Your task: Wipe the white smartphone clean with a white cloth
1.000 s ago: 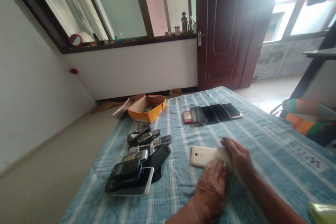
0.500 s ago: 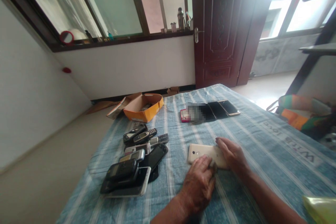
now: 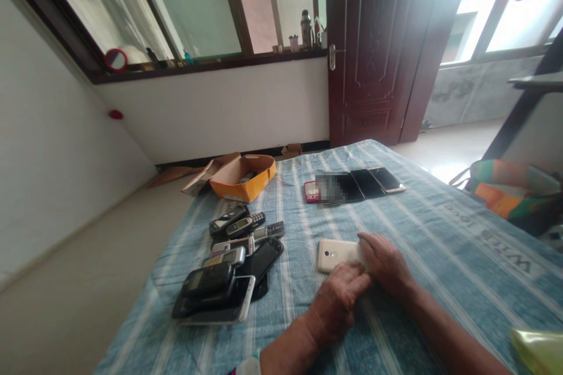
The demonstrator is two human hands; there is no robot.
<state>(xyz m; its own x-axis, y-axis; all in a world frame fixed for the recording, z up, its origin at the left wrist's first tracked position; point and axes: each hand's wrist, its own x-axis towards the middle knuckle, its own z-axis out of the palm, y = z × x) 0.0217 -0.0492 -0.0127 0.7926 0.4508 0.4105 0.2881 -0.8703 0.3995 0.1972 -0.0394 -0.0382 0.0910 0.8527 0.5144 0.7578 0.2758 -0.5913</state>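
Observation:
A gold smartphone (image 3: 336,254) lies back side up on the striped cloth, its camera end to the left. My right hand (image 3: 387,261) grips its right end, covering that part. Along the near edge, my left hand (image 3: 338,299) has its fingers closed against the smartphone, with the fingertips close to my right hand. To the left is a pile of old mobile phones (image 3: 259,261), some with keypads and some with screens. Farther back, several smartphones lie in an overlapping row, including a dark one (image 3: 367,183) and a pink-edged one (image 3: 311,192).
An orange cardboard box (image 3: 246,187), its flap open, stands at the far left of the blue cloth-covered surface (image 3: 440,246), with some items inside. A yellow-green plastic packet (image 3: 536,351) lies near right. A door (image 3: 373,88) stands behind, and colourful bags (image 3: 505,187) are at right.
My left hand has slid right along the smartphone's near edge, toward my right hand. More of the smartphone's camera end shows. The whole view has shifted slightly.

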